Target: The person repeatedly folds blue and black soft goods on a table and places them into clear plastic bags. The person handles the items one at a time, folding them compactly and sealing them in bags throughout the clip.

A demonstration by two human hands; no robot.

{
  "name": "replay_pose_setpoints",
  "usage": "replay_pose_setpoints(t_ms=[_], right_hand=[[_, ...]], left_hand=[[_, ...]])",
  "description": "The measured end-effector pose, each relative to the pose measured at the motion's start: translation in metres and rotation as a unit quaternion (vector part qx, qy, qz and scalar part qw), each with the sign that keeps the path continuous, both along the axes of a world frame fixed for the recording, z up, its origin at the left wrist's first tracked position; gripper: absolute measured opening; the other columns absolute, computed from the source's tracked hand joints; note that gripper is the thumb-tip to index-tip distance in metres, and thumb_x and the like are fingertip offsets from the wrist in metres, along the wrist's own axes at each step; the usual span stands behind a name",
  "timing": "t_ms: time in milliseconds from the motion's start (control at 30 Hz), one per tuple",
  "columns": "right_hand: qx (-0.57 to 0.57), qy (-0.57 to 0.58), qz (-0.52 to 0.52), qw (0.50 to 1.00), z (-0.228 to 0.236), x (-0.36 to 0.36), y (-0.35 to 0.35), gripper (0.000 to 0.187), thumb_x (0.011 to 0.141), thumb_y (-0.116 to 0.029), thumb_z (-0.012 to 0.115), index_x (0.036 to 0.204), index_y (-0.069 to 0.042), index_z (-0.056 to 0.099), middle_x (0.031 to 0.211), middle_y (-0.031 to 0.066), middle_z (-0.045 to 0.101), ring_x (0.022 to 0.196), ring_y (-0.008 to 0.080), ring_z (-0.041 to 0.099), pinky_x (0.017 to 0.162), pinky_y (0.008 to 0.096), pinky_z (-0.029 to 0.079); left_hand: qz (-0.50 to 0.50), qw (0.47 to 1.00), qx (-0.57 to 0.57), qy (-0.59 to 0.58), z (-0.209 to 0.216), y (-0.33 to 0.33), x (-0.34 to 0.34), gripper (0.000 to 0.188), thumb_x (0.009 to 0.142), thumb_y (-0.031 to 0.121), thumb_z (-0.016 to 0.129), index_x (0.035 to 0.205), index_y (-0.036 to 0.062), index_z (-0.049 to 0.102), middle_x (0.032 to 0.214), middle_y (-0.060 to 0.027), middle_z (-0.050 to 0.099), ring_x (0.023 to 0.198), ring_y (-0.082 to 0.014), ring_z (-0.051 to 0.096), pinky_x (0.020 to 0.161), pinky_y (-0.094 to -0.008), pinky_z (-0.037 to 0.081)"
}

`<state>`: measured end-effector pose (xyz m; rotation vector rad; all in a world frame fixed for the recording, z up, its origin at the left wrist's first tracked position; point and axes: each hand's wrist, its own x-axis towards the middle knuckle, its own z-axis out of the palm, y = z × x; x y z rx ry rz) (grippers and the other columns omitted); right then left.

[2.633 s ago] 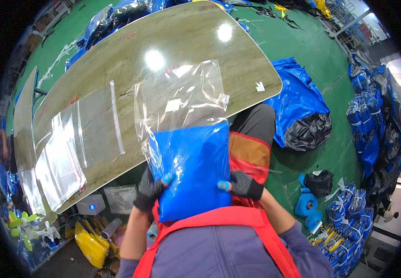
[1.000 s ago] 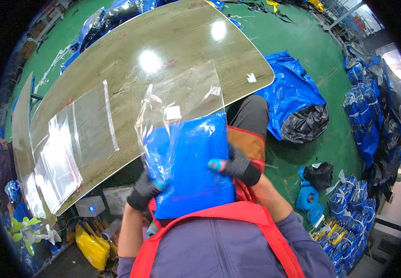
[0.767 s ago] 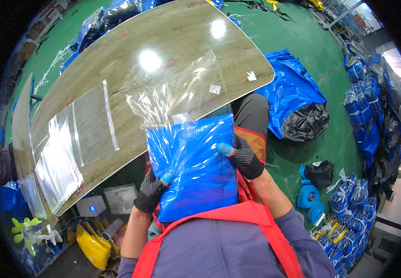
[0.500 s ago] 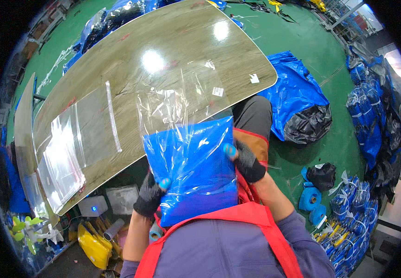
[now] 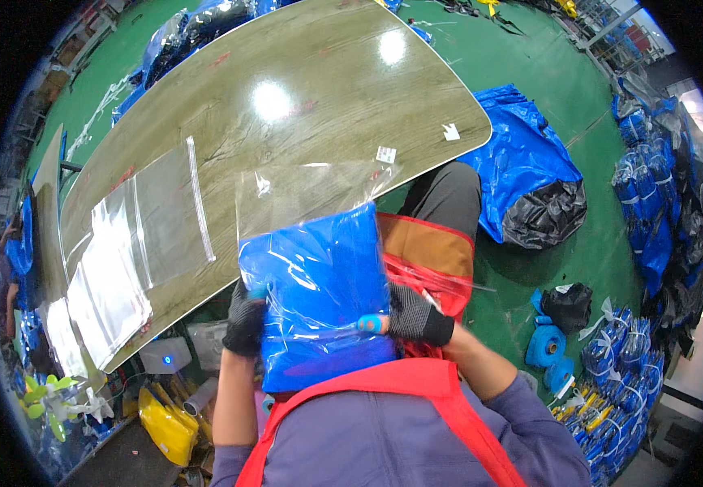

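Observation:
A folded bright blue sheet (image 5: 319,284) lies inside a clear plastic bag (image 5: 286,195), held upright against my lap. The bag's transparent end sticks out past the sheet over the table edge. My left hand (image 5: 246,322), in a dark grey glove with blue at the thumb tip, grips the bag's left side. On the other side my right hand (image 5: 412,315), gloved alike, clasps the lower right part with its thumb across the front. The fingers behind the package are hidden.
A wood-patterned table (image 5: 351,97) carries a stack of clear bags (image 5: 112,276) and a small white label (image 5: 385,154). Right of it lie a blue and black tarp bundle (image 5: 530,170), blue tape rolls (image 5: 546,346) and tied blue bundles (image 5: 619,381). Another person's arm (image 5: 10,304) shows far left.
The package has shifted slightly left. My right hand has slid down and inward along its right side; my left hand has moved up a little. Another person's arm has appeared far left.

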<state>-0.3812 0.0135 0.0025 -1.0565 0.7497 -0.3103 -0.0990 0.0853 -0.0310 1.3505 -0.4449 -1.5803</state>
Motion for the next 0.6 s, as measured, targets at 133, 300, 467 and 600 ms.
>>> replay_pose_setpoints(t_ms=[133,300,467,600], right_hand=[[0.047,-0.053,-0.154,0.986,-0.002,-0.005,-0.015,0.073,0.080,-0.039,0.075,0.134,0.000,0.047,0.127,0.0139,0.058,0.118,0.0237,0.053,0.103,0.0363,0.039],[-0.048,0.020,-0.013,0.999,-0.001,-0.001,-0.011,0.064,0.083,-0.040,0.071,0.128,0.001,0.053,0.122,0.0138,0.062,0.113,0.0222,0.057,0.099,0.0362,0.044],[-0.037,0.059,-0.105,0.992,0.011,0.005,-0.020,0.062,0.083,-0.042,0.071,0.127,-0.001,0.054,0.119,0.0130,0.064,0.109,0.0228,0.060,0.095,0.0355,0.047],[-0.039,-0.012,-0.071,0.997,0.011,0.012,-0.020,0.066,0.080,-0.044,0.073,0.126,0.000,0.054,0.119,0.0111,0.062,0.107,0.0210,0.059,0.094,0.0355,0.047]], left_hand=[[-0.160,0.986,-0.017,-0.038,0.004,-0.013,0.008,0.085,0.070,0.032,0.082,0.138,0.0024,0.041,0.127,-0.0115,0.057,0.116,-0.0238,0.054,0.099,-0.0390,0.043],[0.021,0.999,-0.025,0.002,0.003,-0.015,0.002,0.060,0.086,0.033,0.068,0.134,0.0040,0.045,0.118,-0.0112,0.060,0.100,-0.0208,0.060,0.088,-0.0348,0.050],[-0.013,0.998,0.050,-0.035,0.006,-0.009,-0.004,0.070,0.077,0.026,0.077,0.135,0.0038,0.045,0.124,-0.0093,0.057,0.110,-0.0215,0.056,0.094,-0.0360,0.047],[0.044,0.997,-0.059,0.008,0.006,-0.010,0.005,0.059,0.084,0.032,0.070,0.129,0.0011,0.049,0.116,-0.0101,0.061,0.103,-0.0210,0.060,0.090,-0.0346,0.049]])
